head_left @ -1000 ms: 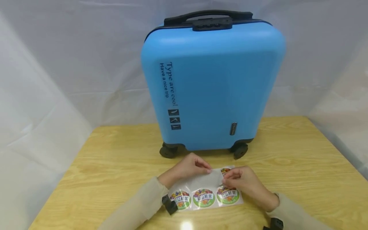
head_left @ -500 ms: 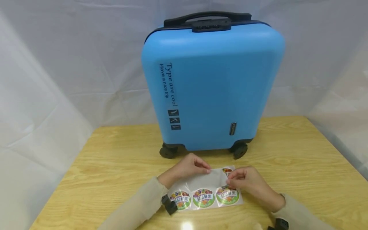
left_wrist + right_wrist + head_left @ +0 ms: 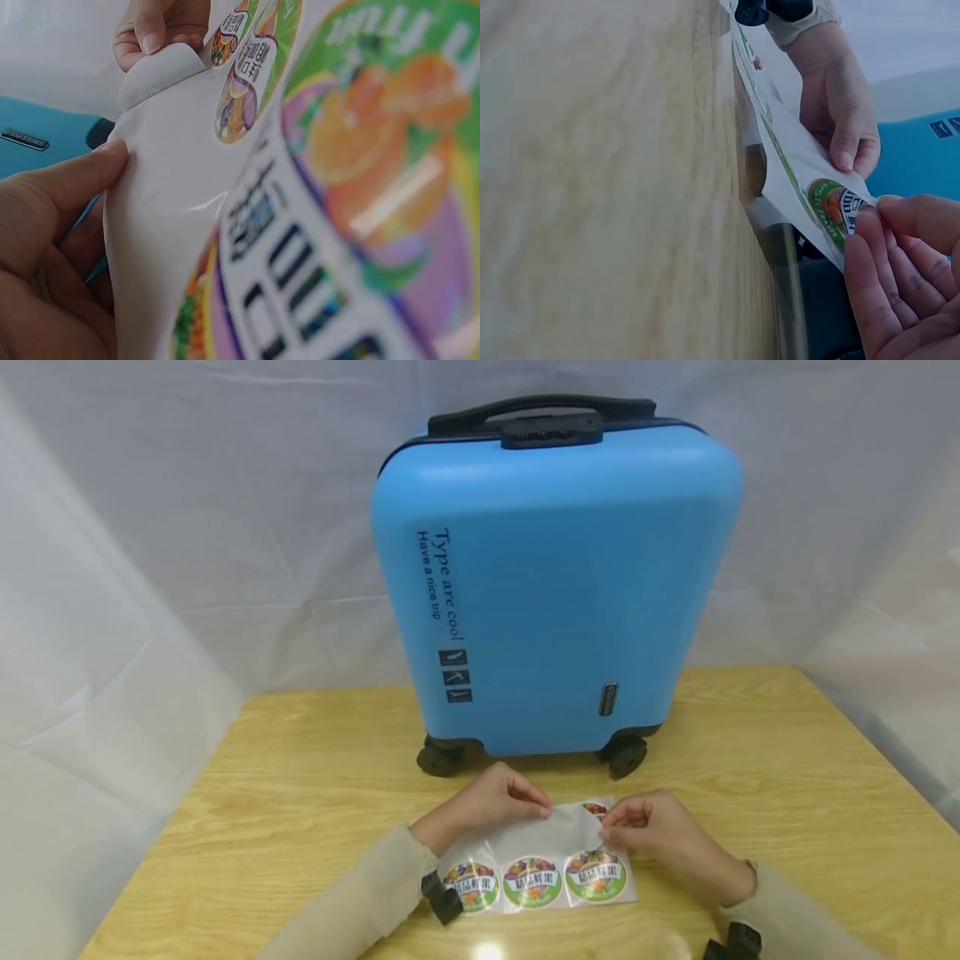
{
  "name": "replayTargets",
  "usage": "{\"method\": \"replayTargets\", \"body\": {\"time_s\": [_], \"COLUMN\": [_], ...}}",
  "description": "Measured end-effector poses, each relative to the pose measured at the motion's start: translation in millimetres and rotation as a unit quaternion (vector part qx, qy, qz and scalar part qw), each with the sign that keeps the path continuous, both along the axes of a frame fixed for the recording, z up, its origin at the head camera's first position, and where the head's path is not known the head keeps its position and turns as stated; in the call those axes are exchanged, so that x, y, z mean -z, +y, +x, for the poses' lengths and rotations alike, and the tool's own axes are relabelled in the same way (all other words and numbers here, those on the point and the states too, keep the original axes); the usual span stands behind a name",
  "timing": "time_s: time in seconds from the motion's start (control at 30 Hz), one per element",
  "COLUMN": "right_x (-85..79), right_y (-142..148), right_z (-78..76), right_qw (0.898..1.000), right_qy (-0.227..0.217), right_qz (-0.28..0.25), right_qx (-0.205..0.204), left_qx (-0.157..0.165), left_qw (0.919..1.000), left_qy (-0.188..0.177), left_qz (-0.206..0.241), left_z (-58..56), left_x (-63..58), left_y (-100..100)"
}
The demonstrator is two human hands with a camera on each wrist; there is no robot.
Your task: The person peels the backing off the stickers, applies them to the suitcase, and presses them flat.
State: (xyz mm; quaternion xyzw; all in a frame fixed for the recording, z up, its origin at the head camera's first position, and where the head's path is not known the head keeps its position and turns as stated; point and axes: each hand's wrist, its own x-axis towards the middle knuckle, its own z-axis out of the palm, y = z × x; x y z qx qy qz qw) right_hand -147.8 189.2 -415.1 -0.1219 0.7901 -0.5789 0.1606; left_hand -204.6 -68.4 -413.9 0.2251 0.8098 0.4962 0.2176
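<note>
A sheet of round fruit stickers (image 3: 517, 837) is held up at its far edge, in front of the suitcase. My left hand (image 3: 495, 797) pinches that edge between thumb and fingers; the top left stretch beside it is bare white backing. At the top right corner my right hand (image 3: 663, 839) pinches a partly peeled sticker (image 3: 161, 73), whose white underside curls back in the left wrist view. Part of its printed face still lies on the sheet. Along the near row sit several printed stickers (image 3: 532, 883) with fruit pictures and a green rim.
A blue hard-shell suitcase (image 3: 555, 610) stands upright on its wheels just behind the hands. Under everything is a wood-grain table (image 3: 300, 760). White cloth (image 3: 187, 527) hangs behind and at both sides. Both wrists carry small black cameras (image 3: 441, 897).
My right hand has moved a little to the right, drawing the sticker's loose edge along with it. My left hand keeps its place on the sheet.
</note>
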Motion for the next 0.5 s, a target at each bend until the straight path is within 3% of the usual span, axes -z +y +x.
{"method": "replayTargets", "body": {"time_s": [0.37,0.5], "right_x": [-1.6,-0.9], "right_y": [6.7,9.4], "right_z": [-5.4,-6.3], "right_qw": [1.000,1.000], "right_qy": [-0.003,0.016], "right_qz": [-0.007,0.003], "right_qx": [-0.003,-0.011], "left_qx": [-0.003,0.002], "left_qw": [0.9999,0.9999], "left_qy": [0.013,0.014], "left_qz": [-0.006,-0.005], "left_z": [-0.4,-0.6], "left_x": [-0.2,0.2], "left_y": [-0.8,-0.8]}}
